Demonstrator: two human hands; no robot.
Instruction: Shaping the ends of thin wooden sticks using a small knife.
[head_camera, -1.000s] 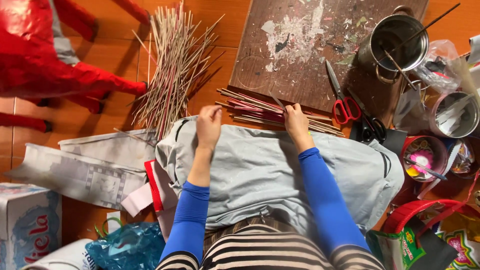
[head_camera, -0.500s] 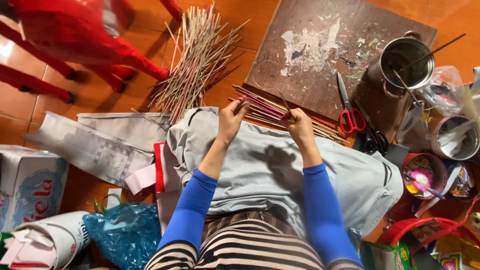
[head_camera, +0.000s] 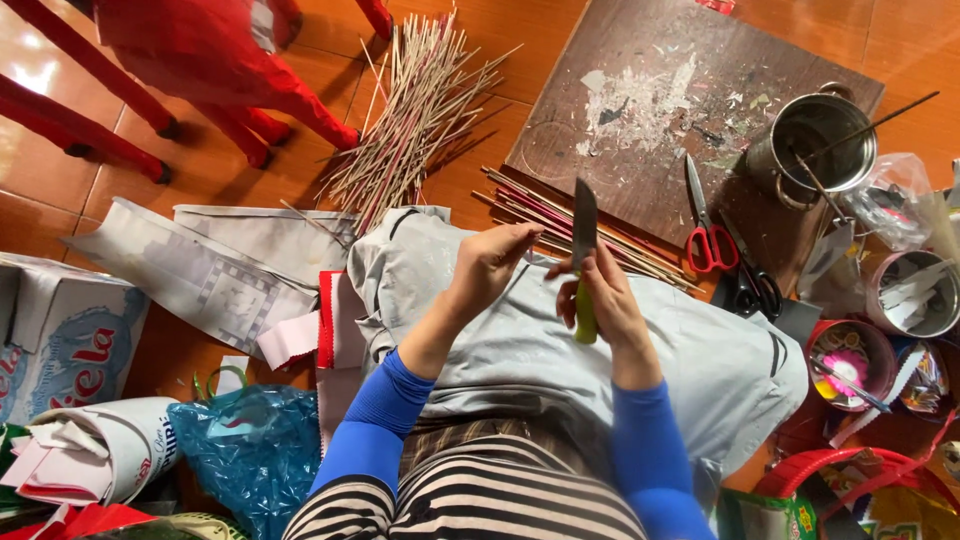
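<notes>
- An orange tiled floor carries a paint-scraped wooden board, loose sticks and a steel pot.
- The right hand now grips a green-handled knife, blade up, above the grey cloth; half a second ago no blade showed.
- The left hand pinches a thin stick, barely visible.

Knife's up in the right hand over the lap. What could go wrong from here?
1. The knife blade points up, close to the left hand fingertips; a slip could nick them.
2. The work sits on the grey cloth across the lap, so a dropped blade lands on the legs.
3. Loose sticks nearby could snag.
</notes>
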